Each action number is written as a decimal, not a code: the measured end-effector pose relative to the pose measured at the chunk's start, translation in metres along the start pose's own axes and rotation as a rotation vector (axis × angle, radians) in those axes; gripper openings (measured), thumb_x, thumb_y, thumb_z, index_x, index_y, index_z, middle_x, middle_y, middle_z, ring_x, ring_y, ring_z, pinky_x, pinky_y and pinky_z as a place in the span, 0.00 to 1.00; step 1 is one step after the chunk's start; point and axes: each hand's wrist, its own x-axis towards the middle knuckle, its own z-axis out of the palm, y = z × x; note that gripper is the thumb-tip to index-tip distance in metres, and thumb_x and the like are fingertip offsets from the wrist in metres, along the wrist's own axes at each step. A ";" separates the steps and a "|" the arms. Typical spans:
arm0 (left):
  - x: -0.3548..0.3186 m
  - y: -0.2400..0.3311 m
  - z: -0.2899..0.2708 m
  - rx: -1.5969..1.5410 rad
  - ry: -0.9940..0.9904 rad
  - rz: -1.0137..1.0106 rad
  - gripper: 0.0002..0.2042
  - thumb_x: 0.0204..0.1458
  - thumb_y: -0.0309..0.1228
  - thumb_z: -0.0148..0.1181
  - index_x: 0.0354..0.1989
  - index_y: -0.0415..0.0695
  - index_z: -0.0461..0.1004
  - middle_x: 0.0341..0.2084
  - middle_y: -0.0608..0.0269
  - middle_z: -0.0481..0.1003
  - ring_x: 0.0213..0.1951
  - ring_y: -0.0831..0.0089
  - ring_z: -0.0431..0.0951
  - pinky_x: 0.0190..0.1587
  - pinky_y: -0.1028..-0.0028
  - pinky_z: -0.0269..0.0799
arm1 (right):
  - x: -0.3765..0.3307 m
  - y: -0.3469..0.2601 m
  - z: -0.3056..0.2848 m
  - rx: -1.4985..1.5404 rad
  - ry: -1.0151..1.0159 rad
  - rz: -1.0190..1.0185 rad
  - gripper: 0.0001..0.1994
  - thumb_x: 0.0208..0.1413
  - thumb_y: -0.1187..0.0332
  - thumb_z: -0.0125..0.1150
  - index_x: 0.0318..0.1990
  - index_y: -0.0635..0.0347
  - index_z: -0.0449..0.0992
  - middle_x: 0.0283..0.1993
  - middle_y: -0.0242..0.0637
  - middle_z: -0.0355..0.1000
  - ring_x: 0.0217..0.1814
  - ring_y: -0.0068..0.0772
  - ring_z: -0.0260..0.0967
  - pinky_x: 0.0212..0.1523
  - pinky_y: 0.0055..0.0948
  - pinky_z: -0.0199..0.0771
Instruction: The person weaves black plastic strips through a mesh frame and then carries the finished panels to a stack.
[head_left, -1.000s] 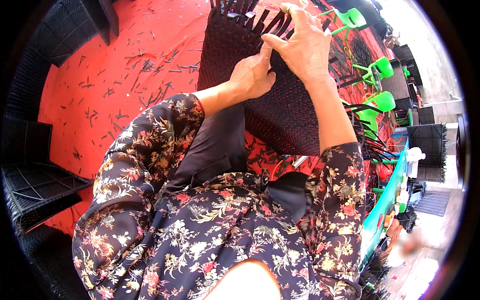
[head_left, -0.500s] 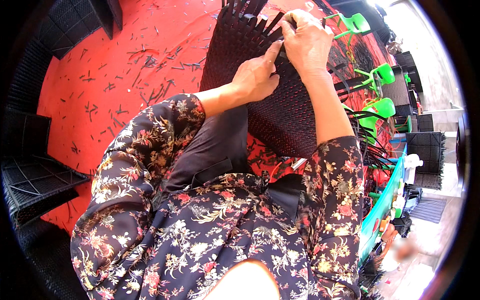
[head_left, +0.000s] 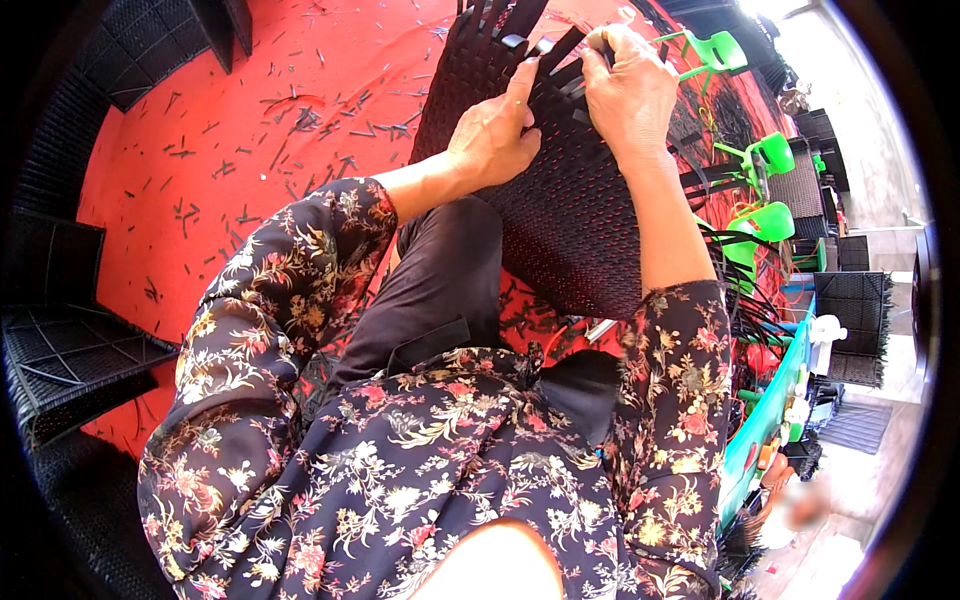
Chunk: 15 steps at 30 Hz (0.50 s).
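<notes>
A black woven panel of flat plastic strips stands in front of me, with loose strip ends fanning out along its far edge. My left hand lies against the weave, its index finger stretched to the base of the loose ends, thumb apart and the other fingers curled. Farther right along the same edge, my right hand pinches at a black strip; the strip's end is partly hidden by the fingers.
Black strip offcuts litter the red floor covering. Black woven pieces stand along the left. Green chairs are at right, near long loose black strips. A person sits at lower right beyond a teal-edged table.
My left hand has slid left and slightly farther along the edge of the weave. My right hand has shifted a little right, so the two hands are wider apart.
</notes>
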 end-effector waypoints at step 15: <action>0.006 0.017 0.004 0.102 -0.102 -0.068 0.28 0.42 0.27 0.58 0.52 0.37 0.53 0.28 0.50 0.74 0.35 0.49 0.75 0.38 0.59 0.70 | 0.008 -0.023 0.001 -0.169 -0.044 -0.260 0.20 0.41 0.55 0.66 0.44 0.45 0.75 0.32 0.29 0.73 0.40 0.32 0.71 0.48 0.38 0.60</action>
